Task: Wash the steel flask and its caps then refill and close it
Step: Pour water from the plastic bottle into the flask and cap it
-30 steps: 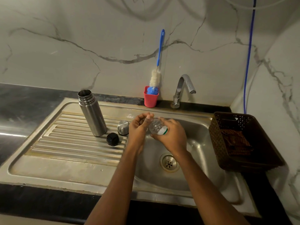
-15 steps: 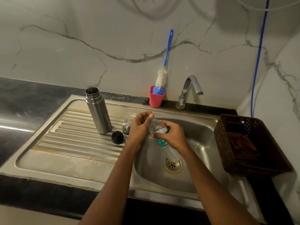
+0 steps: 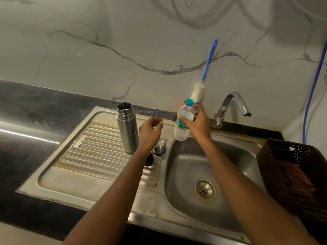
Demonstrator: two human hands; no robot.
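Steel flask (image 3: 127, 127) stands upright and uncapped on the ribbed drainboard (image 3: 99, 156) of the sink, just left of your left hand (image 3: 149, 133). Its steel cap (image 3: 159, 146) sits beside the flask's base, partly hidden under your left wrist, and the black inner cap (image 3: 150, 159) lies just in front of that, mostly covered by your forearm. Whether the flask holds water, you cannot tell from here; the mouth looks dark with a glint inside.

Your right hand (image 3: 196, 122) is wrapped around a small plastic water bottle (image 3: 184, 119), teal cap on, held upright over the back rim of the sink (image 3: 177, 223). Your left hand hangs loosely curled and holds nothing.

Judging by the capped bottle and the dry tap (image 3: 231, 106), the refill looks either just finished or not yet begun; both caps are certainly still off, so closing is left.

For room: the basin is clear, the drainboard has open space left of and in front of the flask. Watch the bottle brush (image 3: 208, 61) and tap close behind your right hand, and the brown basket (image 3: 265, 156) at the basin's right edge. The flask stands near your left arm, so a sideways sweep could tip it.
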